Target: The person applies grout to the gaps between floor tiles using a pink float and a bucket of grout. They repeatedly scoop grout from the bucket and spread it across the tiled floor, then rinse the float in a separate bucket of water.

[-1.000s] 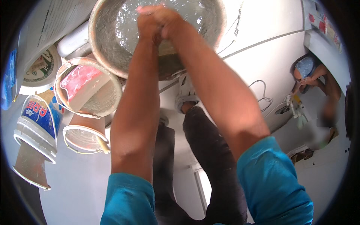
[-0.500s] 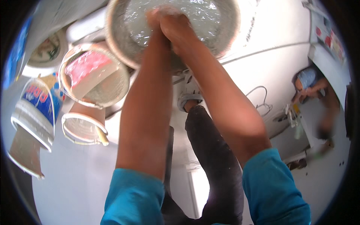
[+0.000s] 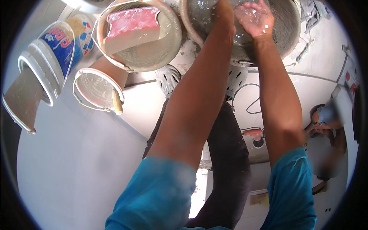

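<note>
A wide round basin (image 3: 285,42) of cloudy water, its inner wall coated grey, stands at the top. Both my forearms reach into it, bare below blue sleeves. My right hand (image 3: 256,18) is over the water, palm up, wet, with its fingers spread and nothing in them. Close beside it, my left hand (image 3: 224,16) is turned edge-on at the top of the picture. Its fingers are largely hidden. To the left, a bucket (image 3: 168,48) coated with grey paste holds a pink-topped block (image 3: 132,23).
A smaller bucket (image 3: 96,88) with a wooden-looking handle (image 3: 117,101) stands at left, near a blue and white pail (image 3: 57,46). A black cable (image 3: 245,90) and an orange tool (image 3: 252,133) lie on the floor. Another person (image 3: 329,119) crouches at right.
My hands, together in the water before, are now apart, with the right one turned palm up. The view has shifted, so the basin appears farther right and higher.
</note>
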The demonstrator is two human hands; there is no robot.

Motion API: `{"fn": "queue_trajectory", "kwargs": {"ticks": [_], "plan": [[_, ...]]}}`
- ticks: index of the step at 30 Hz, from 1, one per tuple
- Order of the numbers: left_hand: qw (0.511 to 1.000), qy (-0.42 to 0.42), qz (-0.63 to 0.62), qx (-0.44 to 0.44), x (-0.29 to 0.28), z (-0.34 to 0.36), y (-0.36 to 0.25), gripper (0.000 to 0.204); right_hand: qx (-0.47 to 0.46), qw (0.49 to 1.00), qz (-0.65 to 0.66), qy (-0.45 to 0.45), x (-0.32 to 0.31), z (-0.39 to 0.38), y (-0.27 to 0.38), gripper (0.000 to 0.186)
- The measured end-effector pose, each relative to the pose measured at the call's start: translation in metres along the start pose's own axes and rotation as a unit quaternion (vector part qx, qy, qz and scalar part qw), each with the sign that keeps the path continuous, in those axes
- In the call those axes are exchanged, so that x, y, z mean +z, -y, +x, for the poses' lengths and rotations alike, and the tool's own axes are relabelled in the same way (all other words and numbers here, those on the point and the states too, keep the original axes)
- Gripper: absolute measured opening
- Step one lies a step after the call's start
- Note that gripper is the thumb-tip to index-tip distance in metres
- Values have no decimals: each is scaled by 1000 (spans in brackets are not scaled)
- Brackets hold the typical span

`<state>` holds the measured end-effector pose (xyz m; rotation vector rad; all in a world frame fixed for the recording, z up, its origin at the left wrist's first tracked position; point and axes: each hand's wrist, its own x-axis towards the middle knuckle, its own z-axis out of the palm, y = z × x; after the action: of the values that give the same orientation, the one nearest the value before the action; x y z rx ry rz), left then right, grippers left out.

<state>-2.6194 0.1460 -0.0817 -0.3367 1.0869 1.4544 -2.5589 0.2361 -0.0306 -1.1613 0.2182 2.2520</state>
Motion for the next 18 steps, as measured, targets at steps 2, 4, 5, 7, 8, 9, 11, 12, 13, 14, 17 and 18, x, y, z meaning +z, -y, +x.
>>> {"fn": "queue_trajectory", "kwargs": {"ticks": [2,4,5,7,8,9,11,12,13,14,17,18], "plan": [[988,69,-96,-103,17,11,-12,19,60,990,-98,79,15,-21,10,37],[977,87,-146,-132,36,12,-28,16,-16,962,-271,44,28,-46,9,22],[979,74,-152,-113,50,6,-36,15,-68,885,-436,-151,65,-77,-2,20],[996,-30,-77,35,88,-40,-46,11,-87,875,-465,-103,59,-81,9,21],[991,-83,-32,97,97,-58,-54,10,-93,870,-479,-75,57,-83,9,21],[984,-114,14,138,100,-67,-63,11,-114,854,-498,-93,62,-86,3,23],[907,-170,259,286,95,-69,-59,28,-36,913,-395,-93,71,-87,-2,26],[905,-158,310,245,94,-70,-55,29,3,935,-341,-95,76,-88,-3,27],[904,-128,357,199,107,-83,-52,30,57,948,-306,-58,44,-69,27,33],[894,-111,406,154,111,-96,-53,32,0,905,-417,-85,42,-66,25,32],[875,-39,476,80,104,-126,-76,35,-265,565,-775,-102,43,-73,38,25],[874,-82,472,79,100,-142,-81,44,-328,472,-815,-70,46,-83,41,25]]}}
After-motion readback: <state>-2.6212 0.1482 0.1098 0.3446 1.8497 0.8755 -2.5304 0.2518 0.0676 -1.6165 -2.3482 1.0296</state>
